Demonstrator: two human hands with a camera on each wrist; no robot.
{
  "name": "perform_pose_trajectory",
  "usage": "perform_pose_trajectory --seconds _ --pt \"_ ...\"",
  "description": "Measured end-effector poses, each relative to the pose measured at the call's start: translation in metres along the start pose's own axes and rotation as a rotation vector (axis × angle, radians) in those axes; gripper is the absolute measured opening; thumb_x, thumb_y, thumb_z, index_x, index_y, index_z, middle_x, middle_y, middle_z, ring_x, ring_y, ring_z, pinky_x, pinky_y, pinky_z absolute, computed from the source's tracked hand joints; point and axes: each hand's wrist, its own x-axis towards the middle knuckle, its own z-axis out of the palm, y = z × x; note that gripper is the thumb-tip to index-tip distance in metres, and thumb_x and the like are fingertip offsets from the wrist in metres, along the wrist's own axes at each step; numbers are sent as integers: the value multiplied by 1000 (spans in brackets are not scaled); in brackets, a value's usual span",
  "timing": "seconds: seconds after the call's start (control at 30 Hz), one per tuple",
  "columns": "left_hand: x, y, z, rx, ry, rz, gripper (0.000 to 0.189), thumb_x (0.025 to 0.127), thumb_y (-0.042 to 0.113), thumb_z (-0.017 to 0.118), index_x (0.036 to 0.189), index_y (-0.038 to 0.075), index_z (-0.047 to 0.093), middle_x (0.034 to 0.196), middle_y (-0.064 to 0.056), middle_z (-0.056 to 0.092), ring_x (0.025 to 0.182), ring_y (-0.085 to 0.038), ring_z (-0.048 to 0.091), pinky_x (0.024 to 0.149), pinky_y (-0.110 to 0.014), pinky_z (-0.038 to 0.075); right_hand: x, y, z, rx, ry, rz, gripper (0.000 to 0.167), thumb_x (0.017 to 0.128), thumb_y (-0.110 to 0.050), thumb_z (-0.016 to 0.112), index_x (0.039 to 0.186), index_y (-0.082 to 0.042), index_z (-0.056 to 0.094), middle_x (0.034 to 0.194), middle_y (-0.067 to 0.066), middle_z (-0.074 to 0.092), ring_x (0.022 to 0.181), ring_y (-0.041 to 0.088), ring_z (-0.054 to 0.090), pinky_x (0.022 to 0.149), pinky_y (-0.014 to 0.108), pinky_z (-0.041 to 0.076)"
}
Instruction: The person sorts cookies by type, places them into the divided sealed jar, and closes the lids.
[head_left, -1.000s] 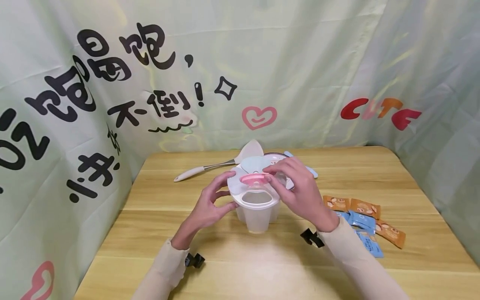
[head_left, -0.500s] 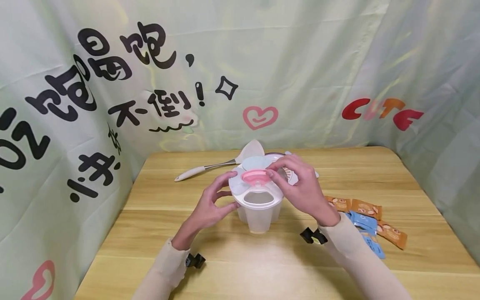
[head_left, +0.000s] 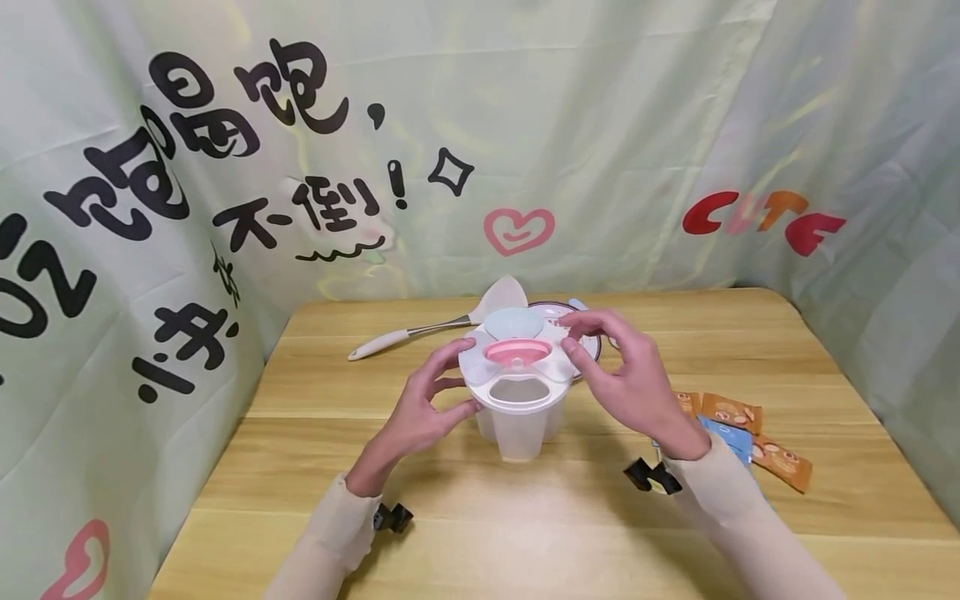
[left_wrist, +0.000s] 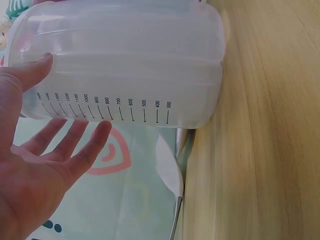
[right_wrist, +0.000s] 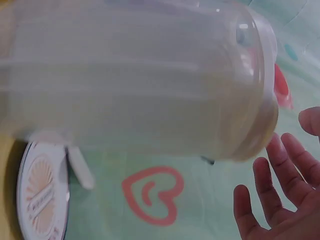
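A translucent plastic canister [head_left: 519, 435], lobed in shape, stands upright on the table. Its lid [head_left: 555, 371] is white with petal-like flaps, one pale blue, and an opening at the front. A pink knob [head_left: 517, 352] sits at the lid's centre. My left hand [head_left: 427, 408] grips the canister's left side near the lid, thumb in front and fingers behind. Black measuring marks [left_wrist: 107, 107] run down the wall in the left wrist view. My right hand [head_left: 626, 375] hovers at the lid's right edge, fingers loosely bent and holding nothing; the right wrist view has its fingertips beside the rim.
Behind the canister lie a spatula [head_left: 501, 300] with a pale handle and a round printed plate [right_wrist: 42, 195]. A light blue item [head_left: 576, 304] shows past the plate. Orange packets [head_left: 731, 410] and a blue packet [head_left: 726, 437] lie by the right forearm. A printed curtain [head_left: 600, 167] hangs behind the table.
My right hand has let go of the pink knob and drawn back to the right. The left hand keeps its grip on the canister.
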Motion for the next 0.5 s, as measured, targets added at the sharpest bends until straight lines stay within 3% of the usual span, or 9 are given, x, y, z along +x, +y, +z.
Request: perform_pose_trajectory --seconds 0.27,0.5 --pt "1 1 2 -1 -5 1 83 87 -10 84 159 8 49 165 -17 51 138 -38 63 103 -55 65 -13 19 -32 -138 -50 96 21 100 1 74 118 -8 78 109 7 80 99 -3 66 92 9 53" --pt "-1 -1 0 14 -5 2 83 87 -9 85 160 9 48 166 -15 51 138 -39 62 103 -49 66 -26 50 -65 -242 -203 313 11 107 -18 72 115 -18 80 110 1 81 97 -6 68 86 7 54"
